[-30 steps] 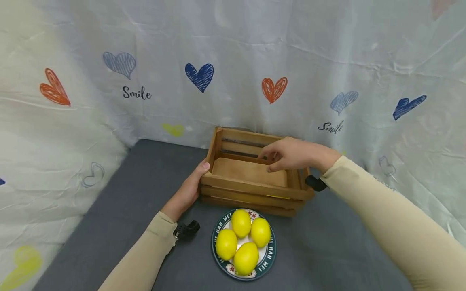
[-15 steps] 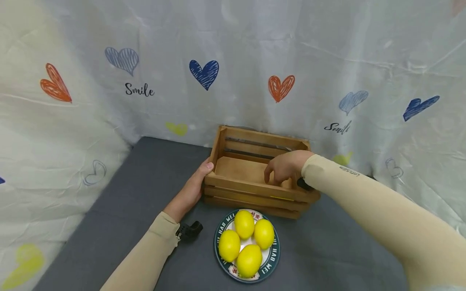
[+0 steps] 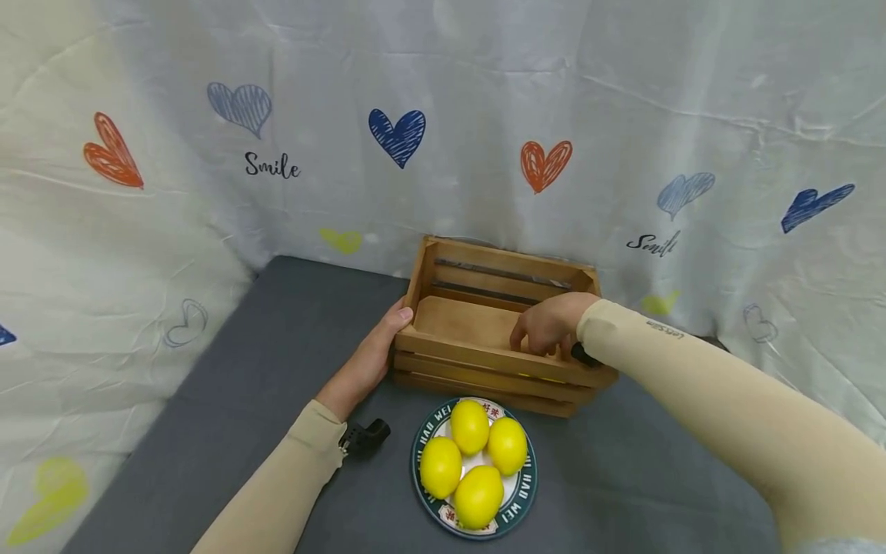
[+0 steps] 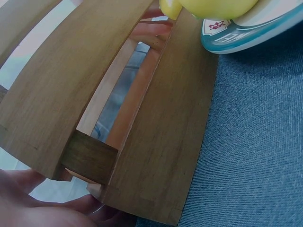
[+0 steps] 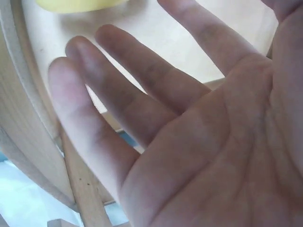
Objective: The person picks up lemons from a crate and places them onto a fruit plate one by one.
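Backdrop: white cloth sheet [image 3: 484, 92] hung behind and along the left side, wrinkled, with creases running across it. Printed with scribbled hearts: orange heart [image 3: 113, 151] at left, dark blue heart [image 3: 398, 135] centre, second orange heart [image 3: 546, 164] to its right, paler blue and yellow ones scattered. Word "Smile" [image 3: 272, 165] in black script. Work surface: dark grey fabric-covered table [image 3: 263, 338], meeting the cloth at back. Light even, soft, weak shadows.
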The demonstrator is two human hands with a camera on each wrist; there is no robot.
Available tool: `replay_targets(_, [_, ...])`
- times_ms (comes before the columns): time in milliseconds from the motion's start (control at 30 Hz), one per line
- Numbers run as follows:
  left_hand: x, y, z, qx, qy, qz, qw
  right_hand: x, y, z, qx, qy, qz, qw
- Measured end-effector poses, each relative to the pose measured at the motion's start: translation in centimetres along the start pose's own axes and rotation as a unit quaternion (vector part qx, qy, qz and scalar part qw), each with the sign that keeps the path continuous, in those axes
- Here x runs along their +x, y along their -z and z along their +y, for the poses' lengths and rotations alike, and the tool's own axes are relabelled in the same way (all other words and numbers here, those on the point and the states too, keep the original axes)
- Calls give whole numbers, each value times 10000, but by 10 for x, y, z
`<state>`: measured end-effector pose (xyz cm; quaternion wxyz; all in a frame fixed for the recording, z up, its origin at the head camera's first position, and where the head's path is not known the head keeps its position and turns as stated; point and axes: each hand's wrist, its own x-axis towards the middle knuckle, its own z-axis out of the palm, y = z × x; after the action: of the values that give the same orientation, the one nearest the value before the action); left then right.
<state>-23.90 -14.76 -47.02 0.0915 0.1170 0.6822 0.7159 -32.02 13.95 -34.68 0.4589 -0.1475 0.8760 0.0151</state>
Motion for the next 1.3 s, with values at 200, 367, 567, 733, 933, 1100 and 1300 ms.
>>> replay_targets(200, [0, 0, 0, -89, 47, -26, 9999, 2, 1, 1, -11, -48, -83, 10000])
replay_targets(367, [-1, 0, -1, -95, 43, -65, 9999, 3, -1, 2, -45, -47, -207, 9998])
replay_targets(567, [-2, -1, 0, 1, 157, -70, 9999, 7, -5, 4, 34, -106, -315, 9994])
replay_targets(733, [-1, 0, 3, 96, 133, -42, 9999, 12, -7, 4, -121, 90, -298, 9994])
replay_targets(933, [0, 1, 2, 132, 77, -37, 9999, 17, -4, 4, -183, 186, -281, 9993])
replay_targets(1100, [1, 2, 0, 111, 102, -11, 9999, 12, 2, 2, -158, 224, -141, 9995])
replay_targets(1300, [1, 1, 1, 62, 151, -10, 9999, -3, 9, 1, 456, 292, 17, 9985])
